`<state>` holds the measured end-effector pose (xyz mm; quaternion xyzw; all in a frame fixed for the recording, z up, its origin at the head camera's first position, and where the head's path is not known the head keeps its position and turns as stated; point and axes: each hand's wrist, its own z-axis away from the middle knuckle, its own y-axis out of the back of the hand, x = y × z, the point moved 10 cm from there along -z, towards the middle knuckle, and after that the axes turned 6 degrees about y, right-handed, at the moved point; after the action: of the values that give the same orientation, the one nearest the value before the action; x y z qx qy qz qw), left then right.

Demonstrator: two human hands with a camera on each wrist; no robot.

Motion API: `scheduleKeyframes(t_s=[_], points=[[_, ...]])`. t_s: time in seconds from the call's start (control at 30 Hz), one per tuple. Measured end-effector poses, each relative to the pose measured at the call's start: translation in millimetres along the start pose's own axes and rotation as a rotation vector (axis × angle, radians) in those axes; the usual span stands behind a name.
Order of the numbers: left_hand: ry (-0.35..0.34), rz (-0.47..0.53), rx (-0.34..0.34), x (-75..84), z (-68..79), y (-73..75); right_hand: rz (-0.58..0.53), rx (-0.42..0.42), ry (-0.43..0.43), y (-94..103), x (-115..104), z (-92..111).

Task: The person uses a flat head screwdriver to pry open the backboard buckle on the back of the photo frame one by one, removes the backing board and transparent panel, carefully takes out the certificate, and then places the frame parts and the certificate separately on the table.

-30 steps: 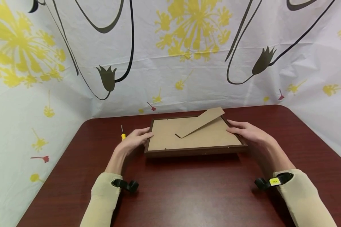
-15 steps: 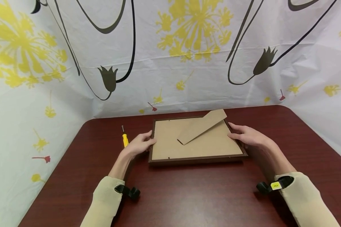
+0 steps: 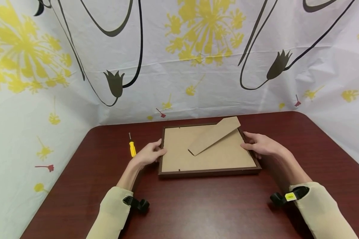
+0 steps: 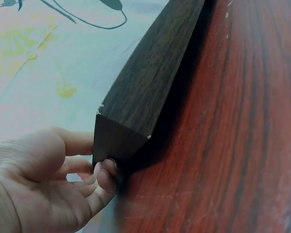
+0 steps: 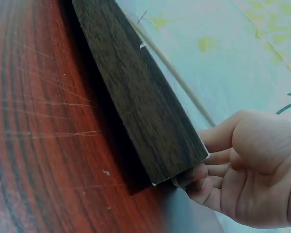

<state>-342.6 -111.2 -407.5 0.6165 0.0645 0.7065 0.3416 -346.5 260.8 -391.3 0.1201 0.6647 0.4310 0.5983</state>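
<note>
A picture frame point(image 3: 209, 173) with a dark wood rim lies back side up between my hands, close over the table. Its tan backing board point(image 3: 176, 149) carries a cardboard easel stand point(image 3: 216, 134), which slants up toward the far right. My left hand point(image 3: 148, 153) grips the left side, thumb on top and fingers curled beneath. On the opposite side, my right hand point(image 3: 263, 145) holds the rim the same way. Both wrist views show the frame's dark wooden side point(image 4: 145, 73) with a thin shadow under it; the fingertips curl under its corners.
A yellow-handled screwdriver point(image 3: 132, 148) lies on the table to the left of the frame, near my left hand. The dark red table point(image 3: 209, 209) ends at a white patterned curtain point(image 3: 155, 83) at the back and sides.
The frame has come down toward the table and a little nearer to me, both hands moving with it. The screwdriver's handle now shows fully beside my left hand.
</note>
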Motion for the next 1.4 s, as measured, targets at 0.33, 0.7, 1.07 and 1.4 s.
scheduleKeyframes(t_s=[0.33, 0.7, 1.07, 1.4], points=[[0.018, 0.004, -0.007, -0.9, 0.9, 1.6, 0.013, -0.047, 0.009, -3.4, -0.1, -1.3], [0.011, -0.006, -0.085, -4.0, 2.4, 1.4, -0.017, -0.098, 0.045, -5.8, -5.2, 1.2], [0.023, -0.010, -0.186, -3.8, 7.1, -3.4, -0.169, -0.199, -0.020, -12.3, -1.5, 8.9], [-0.019, -0.146, 0.081, 0.3, -0.5, 11.7, -0.243, -0.305, -0.068, -18.2, -1.5, 17.1]])
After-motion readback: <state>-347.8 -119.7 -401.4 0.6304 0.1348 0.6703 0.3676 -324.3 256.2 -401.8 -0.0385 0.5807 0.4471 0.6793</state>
